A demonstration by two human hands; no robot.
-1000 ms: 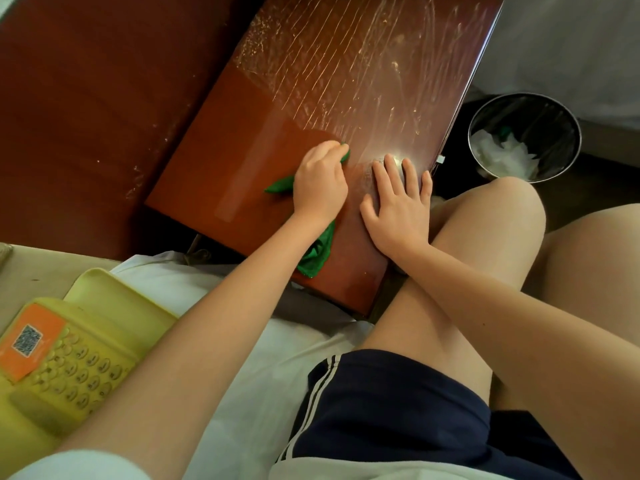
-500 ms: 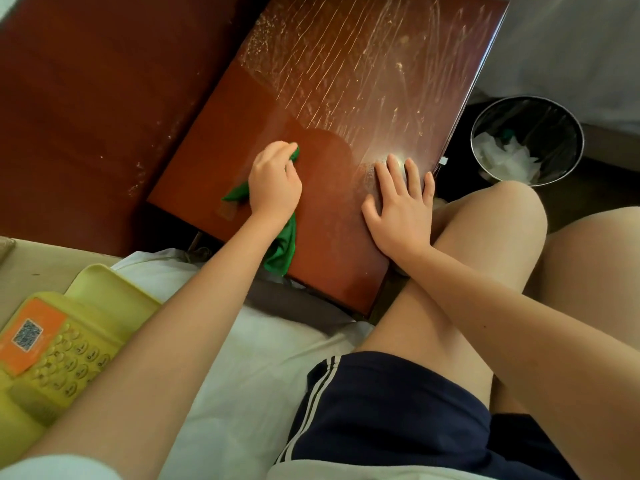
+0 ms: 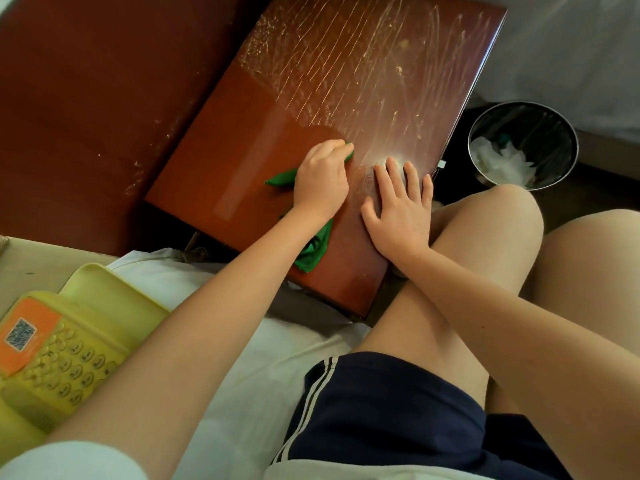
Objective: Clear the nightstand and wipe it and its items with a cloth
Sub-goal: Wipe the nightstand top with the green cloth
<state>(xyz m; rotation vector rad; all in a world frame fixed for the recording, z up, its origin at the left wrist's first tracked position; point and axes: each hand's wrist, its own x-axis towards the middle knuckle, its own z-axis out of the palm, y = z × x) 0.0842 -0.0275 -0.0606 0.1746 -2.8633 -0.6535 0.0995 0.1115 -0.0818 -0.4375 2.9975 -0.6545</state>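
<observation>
Cloth (image 3: 313, 250) tail just inside nightstand (image 3: 239, 140) edge

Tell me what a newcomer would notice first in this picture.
The left hand holds a green cloth against the middle of the reddish nightstand top, whose far half is streaked with whitish smears while the near left part looks clean. The right hand lies flat beside it near the right edge. A yellow telephone sits at lower left, and a round bin stands on the floor to the right.
</observation>
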